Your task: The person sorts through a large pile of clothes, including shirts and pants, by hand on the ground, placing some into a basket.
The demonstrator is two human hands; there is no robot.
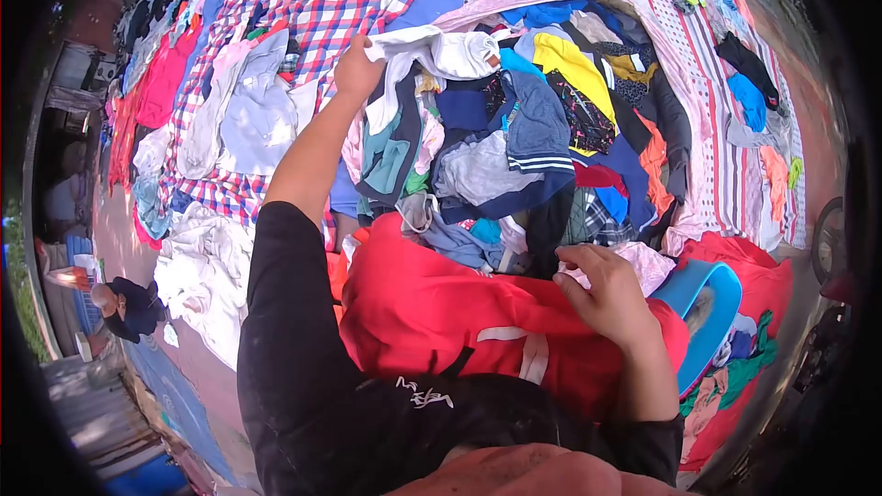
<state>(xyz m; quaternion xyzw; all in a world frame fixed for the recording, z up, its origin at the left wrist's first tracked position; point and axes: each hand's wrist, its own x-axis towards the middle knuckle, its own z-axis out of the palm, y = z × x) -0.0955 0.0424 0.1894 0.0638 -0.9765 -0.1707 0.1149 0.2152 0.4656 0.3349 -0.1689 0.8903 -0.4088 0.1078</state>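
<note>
My left hand (358, 69) reaches out over the far left of the clothes pile, closed on the edge of a white garment (464, 53). That garment stretches rightward from my fingers across the top of the pile, and part of it hangs down. My right hand (608, 292) is held above the red cloth (413, 289) in front of my body, its thumb and fingers apart. Under and beyond both hands lies a heap of mixed clothes, with a blue-grey garment with striped trim (537, 124), a yellow piece (574, 69) and a light grey one (478, 170).
A red-and-blue checked cloth (354, 5) and a striped pink sheet (703, 129) lie around the pile. White clothes (207, 271) are heaped at left. A blue plastic rim (721, 298) curves beside my right arm. Another person (133, 308) is farther off at left.
</note>
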